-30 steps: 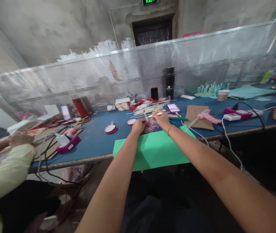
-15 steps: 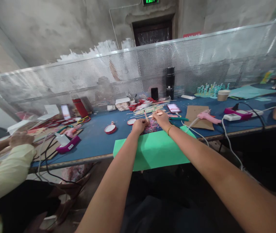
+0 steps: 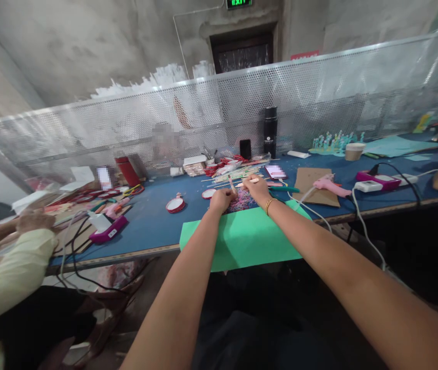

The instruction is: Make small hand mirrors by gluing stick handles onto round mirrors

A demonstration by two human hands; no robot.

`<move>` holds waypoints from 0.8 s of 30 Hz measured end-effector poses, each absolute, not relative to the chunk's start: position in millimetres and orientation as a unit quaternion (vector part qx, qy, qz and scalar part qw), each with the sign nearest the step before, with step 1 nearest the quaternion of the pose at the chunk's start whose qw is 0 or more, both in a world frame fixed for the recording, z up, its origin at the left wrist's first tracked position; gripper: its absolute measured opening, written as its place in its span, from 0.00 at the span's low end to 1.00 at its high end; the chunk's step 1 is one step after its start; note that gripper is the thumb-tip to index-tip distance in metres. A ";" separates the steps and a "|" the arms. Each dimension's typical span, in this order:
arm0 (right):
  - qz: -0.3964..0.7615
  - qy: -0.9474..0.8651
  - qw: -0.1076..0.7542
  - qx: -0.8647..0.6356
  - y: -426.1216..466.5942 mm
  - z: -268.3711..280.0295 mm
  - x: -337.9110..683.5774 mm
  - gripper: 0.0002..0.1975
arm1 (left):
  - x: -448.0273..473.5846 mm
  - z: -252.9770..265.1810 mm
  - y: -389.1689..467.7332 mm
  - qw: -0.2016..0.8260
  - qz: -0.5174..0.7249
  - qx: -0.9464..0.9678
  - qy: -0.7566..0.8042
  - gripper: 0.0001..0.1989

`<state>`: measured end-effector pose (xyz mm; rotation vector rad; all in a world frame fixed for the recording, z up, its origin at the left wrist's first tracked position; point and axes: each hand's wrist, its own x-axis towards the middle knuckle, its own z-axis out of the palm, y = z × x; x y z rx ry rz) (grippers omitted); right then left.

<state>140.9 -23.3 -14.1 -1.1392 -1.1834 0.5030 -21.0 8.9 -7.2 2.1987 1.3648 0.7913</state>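
My left hand is closed on a thin, flat light-brown stick, which stands up out of the fingers. My right hand pinches a pale, pen-like stick that points left toward the first one. Whether the two sticks touch is too small to tell. Below and between the hands lies a tangle of pink, purple and blue strands. A bright green sheet hangs over the table's front edge beneath my forearms.
On the blue table are round red-rimmed lids, a phone, and a pink glue gun on cardboard. White cables hang at right. A black bottle stands by the perforated screen. Co-workers' hands appear at both sides.
My hands and the sticks in them stay almost in place. A co-worker's hand at the right edge has shifted slightly.
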 end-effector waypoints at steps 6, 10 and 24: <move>0.220 -0.547 0.644 -0.487 -22.9 -14.9 138.8 0.06 | -21.8 -9.6 11.3 0.212 0.289 0.799 0.484 0.14; 0.214 -0.537 0.647 -0.498 -23.5 -14.3 139.5 0.06 | -21.8 -9.8 11.1 0.213 0.288 0.798 0.484 0.13; 0.216 -0.541 0.643 -0.497 -24.3 -14.0 139.2 0.06 | -21.8 -11.4 12.7 0.206 0.286 0.797 0.491 0.14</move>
